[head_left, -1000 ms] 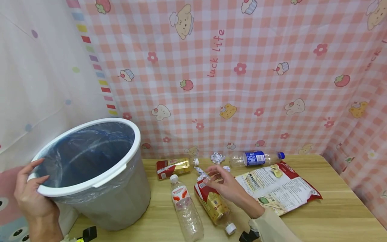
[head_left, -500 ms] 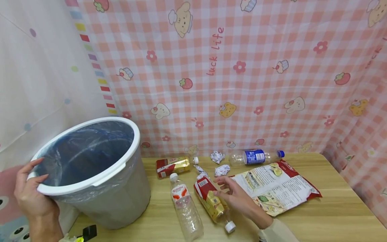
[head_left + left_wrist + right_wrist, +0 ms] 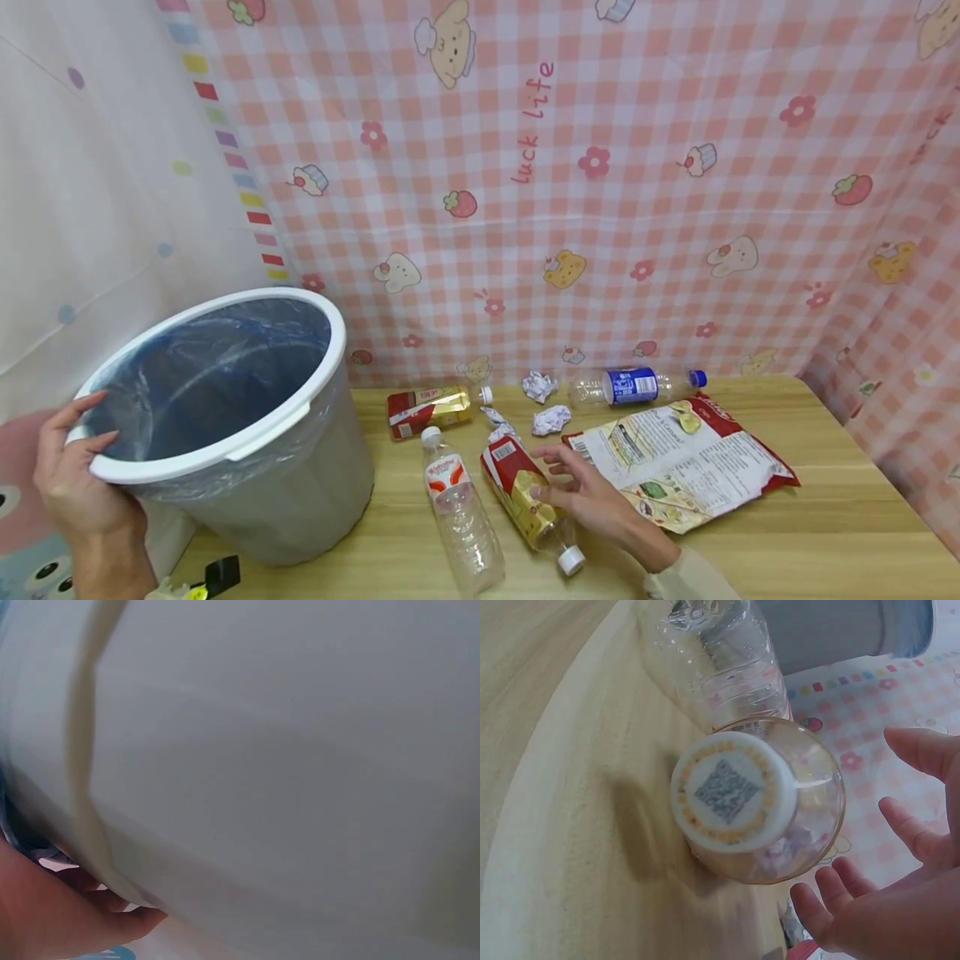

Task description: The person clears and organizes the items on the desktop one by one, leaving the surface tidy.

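Note:
At the left, my left hand (image 3: 93, 487) grips the white rim of a grey trash bin (image 3: 300, 492), which is lined with a clear bag and tilted. Fingers (image 3: 142, 921) show against the bin's edge in the left wrist view. My right hand (image 3: 600, 508) hovers over the right side of a plastic bottle with a red and gold label (image 3: 525, 496), fingers spread and slightly bent. In the right wrist view, that bottle's white cap (image 3: 731, 791) faces the camera, with the fingers apart from it. Left of it lies a clear bottle (image 3: 465, 533).
Another red and gold bottle (image 3: 431, 412) lies at the back beside the bin. Several crumpled paper balls (image 3: 551, 420) are near the middle. A blue-labelled bottle (image 3: 632, 386) lies by the checked curtain (image 3: 660, 217). A chip bag (image 3: 675, 462) lies at the right of the wooden table (image 3: 847, 542).
My right hand has drawn back from the crumpled paper toward the red and gold bottle, uncovering a paper ball. My left hand has kept its grip on the bin.

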A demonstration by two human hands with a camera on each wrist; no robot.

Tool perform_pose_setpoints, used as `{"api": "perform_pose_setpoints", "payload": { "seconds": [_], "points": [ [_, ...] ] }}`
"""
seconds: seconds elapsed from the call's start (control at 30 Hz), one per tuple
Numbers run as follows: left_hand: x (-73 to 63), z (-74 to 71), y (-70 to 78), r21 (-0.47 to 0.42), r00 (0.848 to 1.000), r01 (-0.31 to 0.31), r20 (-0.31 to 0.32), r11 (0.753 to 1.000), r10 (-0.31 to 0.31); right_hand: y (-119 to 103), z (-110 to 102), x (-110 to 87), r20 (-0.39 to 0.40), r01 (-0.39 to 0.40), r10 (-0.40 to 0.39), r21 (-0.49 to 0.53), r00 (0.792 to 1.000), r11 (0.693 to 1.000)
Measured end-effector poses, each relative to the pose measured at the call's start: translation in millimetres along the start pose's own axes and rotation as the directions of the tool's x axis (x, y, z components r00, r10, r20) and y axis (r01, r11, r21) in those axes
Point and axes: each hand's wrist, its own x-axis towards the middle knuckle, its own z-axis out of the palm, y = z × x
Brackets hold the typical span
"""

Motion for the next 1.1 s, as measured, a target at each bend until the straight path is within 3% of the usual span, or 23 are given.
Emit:
{"api": "perform_pose_setpoints", "payload": {
  "seconds": [0.73,1.1],
  "points": [
    [-0.9,0.8,1.1,0.026,1.0,-0.015,-0.001,1.0,0.015,24,8,-2.7,0.212,0.043,-0.05,0.037,0.976,0.998],
    [0.3,1.9,1.5,0.023,1.0,0.007,-0.028,1.0,-0.007,26,8,-5.0,0.192,0.018,-0.01,-0.041,0.981,0.999]
  ]
}}
